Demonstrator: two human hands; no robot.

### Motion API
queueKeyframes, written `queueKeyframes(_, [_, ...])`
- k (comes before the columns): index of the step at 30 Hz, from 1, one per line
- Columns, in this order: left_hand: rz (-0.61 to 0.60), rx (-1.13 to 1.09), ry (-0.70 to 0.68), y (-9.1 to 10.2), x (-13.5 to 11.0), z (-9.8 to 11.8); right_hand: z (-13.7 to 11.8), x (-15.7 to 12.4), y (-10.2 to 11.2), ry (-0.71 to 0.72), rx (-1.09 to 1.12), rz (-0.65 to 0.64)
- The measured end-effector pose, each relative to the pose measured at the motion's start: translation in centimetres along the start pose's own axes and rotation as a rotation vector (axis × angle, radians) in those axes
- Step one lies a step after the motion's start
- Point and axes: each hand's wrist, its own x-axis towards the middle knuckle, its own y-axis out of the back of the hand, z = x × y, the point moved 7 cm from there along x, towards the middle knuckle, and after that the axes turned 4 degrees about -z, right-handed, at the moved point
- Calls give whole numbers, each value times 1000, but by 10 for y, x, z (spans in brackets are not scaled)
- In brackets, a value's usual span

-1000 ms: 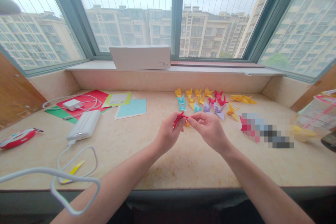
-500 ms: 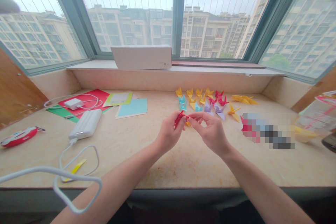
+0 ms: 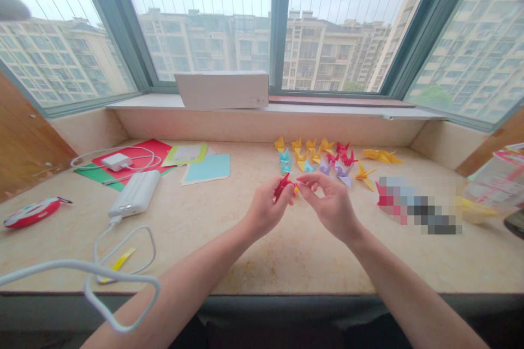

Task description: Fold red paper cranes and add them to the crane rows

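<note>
A small folded red paper crane [image 3: 282, 186] is pinched between the thumb and fingers of my left hand [image 3: 268, 204], over the middle of the counter. My right hand [image 3: 329, 202] meets it from the other side, its thumb and index fingertips closed on the crane's right end. Those fingertips partly hide that end. Just behind my hands stand rows of finished paper cranes: yellow ones [image 3: 311, 147], blue ones [image 3: 285, 162], red ones [image 3: 344, 154] and purple ones [image 3: 340, 170]. One yellow crane [image 3: 364, 174] sits to the right of the rows.
Coloured paper sheets [image 3: 208, 168] lie at the left, near a white charger [image 3: 117, 161] and a white power bank [image 3: 135, 193] with its cable. A red-and-white object [image 3: 35, 212] rests far left. A yellow folded piece [image 3: 382, 155] and a clear plastic container [image 3: 495, 180] are at right.
My fingers have shifted slightly on the red paper crane, and more of its pointed part shows above my left hand. My right fingertips have moved slightly right.
</note>
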Motion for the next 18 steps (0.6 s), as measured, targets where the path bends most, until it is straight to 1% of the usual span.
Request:
queueKeyframes(7, [55, -73, 15, 4, 0, 0, -5, -1, -3, 55, -19, -55])
queueKeyframes(16, [115, -178, -7, 7, 1, 3, 2, -1, 1, -66, -5, 14])
queueKeyframes(18, [138, -194, -3, 8, 1, 3, 4, 0, 2, -100, 4, 10])
